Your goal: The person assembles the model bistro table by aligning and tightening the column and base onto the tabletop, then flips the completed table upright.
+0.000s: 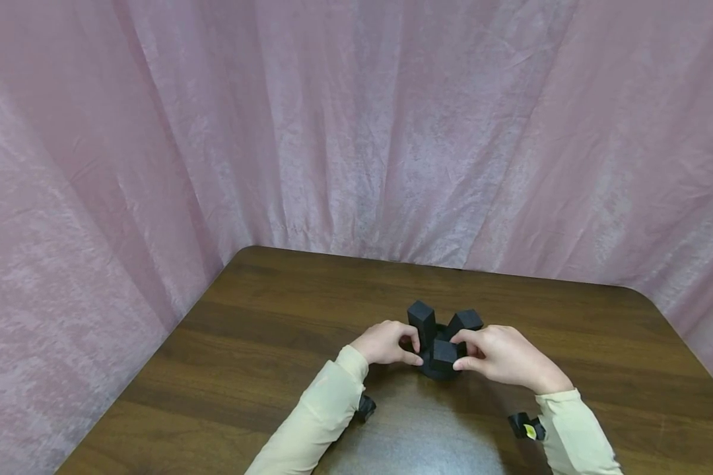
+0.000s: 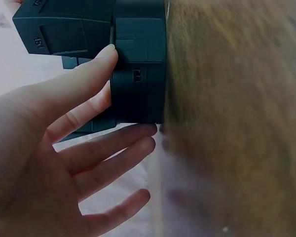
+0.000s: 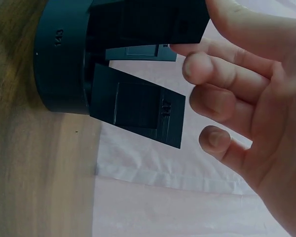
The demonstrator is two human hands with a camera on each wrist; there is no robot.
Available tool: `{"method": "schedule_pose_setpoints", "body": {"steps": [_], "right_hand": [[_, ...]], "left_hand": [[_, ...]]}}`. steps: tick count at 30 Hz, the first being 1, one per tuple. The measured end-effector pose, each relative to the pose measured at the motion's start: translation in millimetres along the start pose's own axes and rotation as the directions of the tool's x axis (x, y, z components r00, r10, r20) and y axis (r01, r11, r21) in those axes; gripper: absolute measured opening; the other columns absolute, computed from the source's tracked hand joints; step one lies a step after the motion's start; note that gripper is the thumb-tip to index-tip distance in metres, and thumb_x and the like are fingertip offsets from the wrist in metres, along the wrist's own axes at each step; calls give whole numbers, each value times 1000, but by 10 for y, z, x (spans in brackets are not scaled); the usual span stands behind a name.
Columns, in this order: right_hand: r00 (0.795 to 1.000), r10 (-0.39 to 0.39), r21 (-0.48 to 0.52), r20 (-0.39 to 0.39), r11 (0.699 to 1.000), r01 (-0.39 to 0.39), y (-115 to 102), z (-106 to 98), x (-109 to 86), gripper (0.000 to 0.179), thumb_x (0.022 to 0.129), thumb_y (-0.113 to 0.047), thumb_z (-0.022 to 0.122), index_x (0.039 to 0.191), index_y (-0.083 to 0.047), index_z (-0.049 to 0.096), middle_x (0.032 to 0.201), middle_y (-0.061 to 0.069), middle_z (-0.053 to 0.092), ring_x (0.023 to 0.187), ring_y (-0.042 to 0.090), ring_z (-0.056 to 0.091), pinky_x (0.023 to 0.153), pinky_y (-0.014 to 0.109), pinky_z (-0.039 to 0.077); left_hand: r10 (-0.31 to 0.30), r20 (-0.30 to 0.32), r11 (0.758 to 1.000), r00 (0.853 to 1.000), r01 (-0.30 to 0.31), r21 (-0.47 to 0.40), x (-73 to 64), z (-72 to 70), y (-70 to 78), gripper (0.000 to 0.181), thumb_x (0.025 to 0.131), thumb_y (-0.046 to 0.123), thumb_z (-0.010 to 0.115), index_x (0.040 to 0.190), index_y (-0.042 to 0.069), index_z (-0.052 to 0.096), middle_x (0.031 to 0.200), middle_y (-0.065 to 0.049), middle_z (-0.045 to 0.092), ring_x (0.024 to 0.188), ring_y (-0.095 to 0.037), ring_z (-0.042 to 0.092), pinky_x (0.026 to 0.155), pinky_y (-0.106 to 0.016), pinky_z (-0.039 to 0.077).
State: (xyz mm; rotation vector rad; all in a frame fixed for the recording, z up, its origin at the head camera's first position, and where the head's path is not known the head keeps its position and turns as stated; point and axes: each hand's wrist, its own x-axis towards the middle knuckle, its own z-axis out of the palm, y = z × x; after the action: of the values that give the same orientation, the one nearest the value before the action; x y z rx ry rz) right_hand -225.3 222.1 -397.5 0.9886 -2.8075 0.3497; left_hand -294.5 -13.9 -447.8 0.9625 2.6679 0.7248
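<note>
A round black base (image 1: 437, 375) stands on the wooden table, with black rectangular blocks rising from it. My left hand (image 1: 387, 342) holds the base at its left side; in the left wrist view the thumb lies against the rim (image 2: 138, 94) and the other fingers reach around the far side. My right hand (image 1: 507, 355) pinches the top of the front block (image 1: 444, 353) between thumb and fingers. Behind it stand a tall left block (image 1: 422, 321) and a right block (image 1: 467, 319) that leans outward. Raised digits mark the base wall (image 3: 59, 59) in the right wrist view.
The brown wooden table (image 1: 285, 303) has rounded far corners. Pink velvet curtains (image 1: 356, 132) hang behind it and along its left side. Small black wrist cameras (image 1: 527, 426) are strapped beneath both pale sleeves (image 1: 576, 429).
</note>
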Motion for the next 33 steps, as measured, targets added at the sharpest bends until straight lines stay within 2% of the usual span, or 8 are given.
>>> {"method": "schedule_pose_setpoints", "body": {"steps": [4,7,10,14,21,27,30,33], "right_hand": [[1000,2,-24,-11,1000,-3,-8,8,-2,27,82,-35,75,99,-15,69,57,-21,41,50,-7,33,53,17,32],[1000,22,3,11,1000,-22,-5,5,-4,28,83,-36,74,101,-15,68,58,-21,42,50,-7,34,53,17,32],[995,59,87,84,994,-67,23,-4,-11,35,86,-41,70,107,-13,67,61,-20,46,53,-7,37,53,17,34],[972,81,210,218,969,-128,99,6,-34,46,89,-45,65,116,-8,63,69,-18,54,58,-6,44,57,19,39],[935,-5,359,355,924,-131,255,137,-47,49,91,-38,65,123,-2,56,77,-13,63,68,-3,55,63,22,45],[907,-19,425,420,887,-179,365,253,-64,41,91,-30,66,122,-5,53,78,-9,62,67,-1,55,62,22,44],[903,-29,446,429,876,-183,400,280,-73,38,91,-29,66,120,-8,53,79,-8,62,69,0,56,63,22,44],[909,-47,449,414,879,-159,418,293,-71,30,92,-29,65,115,-11,55,83,-8,62,74,0,57,65,23,46]], "left_hand": [[-15,-8,1000,1000,15,20,0,-7,18,18,79,36,80,83,24,67,79,11,60,71,-6,50,64,-21,39],[-14,-14,999,1000,14,29,-4,-9,23,19,79,37,80,83,24,67,79,10,60,71,-6,50,64,-21,39],[-7,-11,1000,1000,8,12,-6,-1,12,19,79,36,80,83,24,67,79,10,60,72,-6,50,66,-21,40],[7,10,1000,1000,-7,-27,-2,21,-22,17,80,34,80,83,23,68,81,11,61,74,-5,51,69,-20,41],[35,28,998,999,-33,-49,14,22,-64,15,81,31,79,85,21,69,85,10,64,77,-3,52,74,-18,43],[71,90,997,993,-71,5,7,17,-72,17,82,34,78,92,24,70,99,5,64,87,-6,53,78,-19,42],[86,116,996,990,-89,24,-3,2,-61,19,81,34,79,95,24,70,107,2,63,93,-8,53,81,-20,43],[95,115,994,989,-100,39,-3,-3,-47,19,81,34,78,95,24,69,106,2,62,93,-7,53,82,-20,43]]}}
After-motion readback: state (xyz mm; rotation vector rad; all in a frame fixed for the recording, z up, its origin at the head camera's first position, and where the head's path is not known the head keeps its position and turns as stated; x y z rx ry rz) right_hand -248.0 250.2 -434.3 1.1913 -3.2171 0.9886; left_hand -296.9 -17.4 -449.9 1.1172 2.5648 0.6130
